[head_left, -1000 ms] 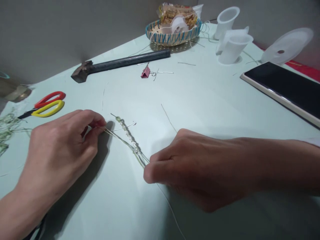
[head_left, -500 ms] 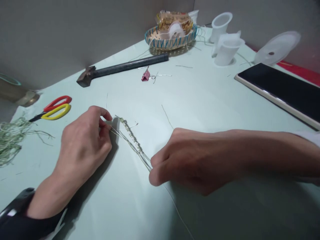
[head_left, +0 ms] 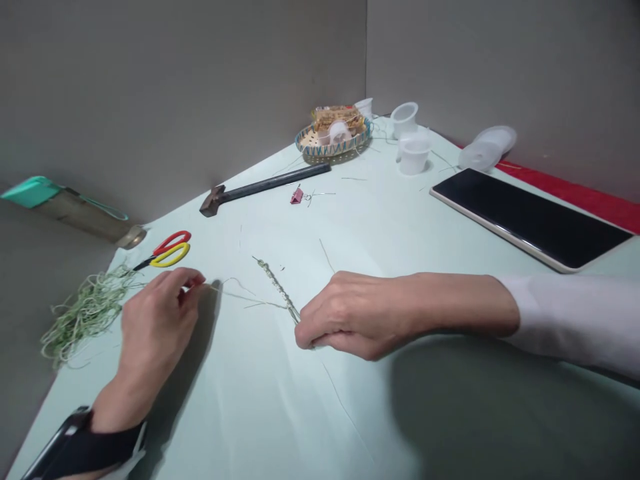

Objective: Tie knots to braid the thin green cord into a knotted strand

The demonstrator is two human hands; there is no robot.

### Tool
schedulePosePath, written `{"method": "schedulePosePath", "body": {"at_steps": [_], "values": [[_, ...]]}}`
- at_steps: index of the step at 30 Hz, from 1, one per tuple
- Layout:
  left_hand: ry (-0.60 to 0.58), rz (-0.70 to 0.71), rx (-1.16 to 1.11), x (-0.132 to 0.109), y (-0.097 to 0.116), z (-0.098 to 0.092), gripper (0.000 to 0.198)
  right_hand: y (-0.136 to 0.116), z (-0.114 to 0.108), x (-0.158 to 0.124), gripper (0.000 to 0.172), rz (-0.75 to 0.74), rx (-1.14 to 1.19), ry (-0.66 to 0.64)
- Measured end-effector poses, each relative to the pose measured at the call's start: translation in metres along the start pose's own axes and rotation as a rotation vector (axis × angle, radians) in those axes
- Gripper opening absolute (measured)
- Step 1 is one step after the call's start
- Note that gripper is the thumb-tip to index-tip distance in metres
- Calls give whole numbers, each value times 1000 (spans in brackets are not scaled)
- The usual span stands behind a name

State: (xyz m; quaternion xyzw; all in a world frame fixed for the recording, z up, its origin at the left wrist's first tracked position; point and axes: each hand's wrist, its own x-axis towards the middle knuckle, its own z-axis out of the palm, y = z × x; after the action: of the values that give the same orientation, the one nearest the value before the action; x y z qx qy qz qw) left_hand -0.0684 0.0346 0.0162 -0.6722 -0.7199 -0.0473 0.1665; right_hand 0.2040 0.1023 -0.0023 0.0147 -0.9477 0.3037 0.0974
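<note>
My left grip (head_left: 155,327) was closed, thumb and fingertips pinched together on the thin strands (head_left: 240,297) that ran across to the plaited fibre cord (head_left: 277,288). That cord lay on the pale green surface (head_left: 350,407) between the two grips, its lower end under the closed fingers of my right grip (head_left: 350,317) and its upper end pointing away from me. A single loose fibre (head_left: 340,407) trailed from under the right grip toward me, and a black wrist strap (head_left: 83,433) sat just behind the left grip. A white sleeve (head_left: 565,320) covered the right forearm. Just outside the left grip lay a tangled bundle of green fibres (head_left: 87,313), and beyond it were scissors (head_left: 170,249) with red and yellow handles. Farther ahead of both grips lay a hammer (head_left: 265,188) and a small pink binder clip (head_left: 297,195). Beyond the right grip was a dark-screened tablet (head_left: 530,217). Farthest off, near the corner of the surface, stood a woven basket (head_left: 333,150) holding a white spool (head_left: 339,131), along with white plastic cups (head_left: 414,157) and a round white lid (head_left: 487,148).
</note>
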Motion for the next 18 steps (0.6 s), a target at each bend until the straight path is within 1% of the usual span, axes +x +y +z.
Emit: {"method": "schedulePosePath", "body": {"at_steps": [3,5,7,9,10,11,12,13,14,16,18], "values": [[2,-1,55,-17,-2,-9,19,1,1,-1,15,-7,9,10],[1,40,62,-30,5,-15,23,2,2,-1,15,-6,17,18],[18,111,31,-44,19,-21,25,2,3,-1,16,-3,23,30],[30,204,-41,-57,37,-25,30,2,4,-1,16,6,28,41],[-2,253,-94,-63,47,-27,37,2,4,-1,16,12,30,43],[23,307,-190,-67,57,-28,41,2,4,-1,16,18,33,45],[28,375,-283,-70,65,-29,40,2,5,0,15,25,39,49],[-21,396,-351,-72,73,-29,41,2,5,0,14,36,47,52],[-19,420,-416,-72,78,-28,39,1,6,0,13,52,57,55],[-61,421,-500,-70,85,-26,35,1,8,0,11,82,70,61],[-83,393,-556,-66,87,-24,31,0,8,0,10,97,71,71]]}}
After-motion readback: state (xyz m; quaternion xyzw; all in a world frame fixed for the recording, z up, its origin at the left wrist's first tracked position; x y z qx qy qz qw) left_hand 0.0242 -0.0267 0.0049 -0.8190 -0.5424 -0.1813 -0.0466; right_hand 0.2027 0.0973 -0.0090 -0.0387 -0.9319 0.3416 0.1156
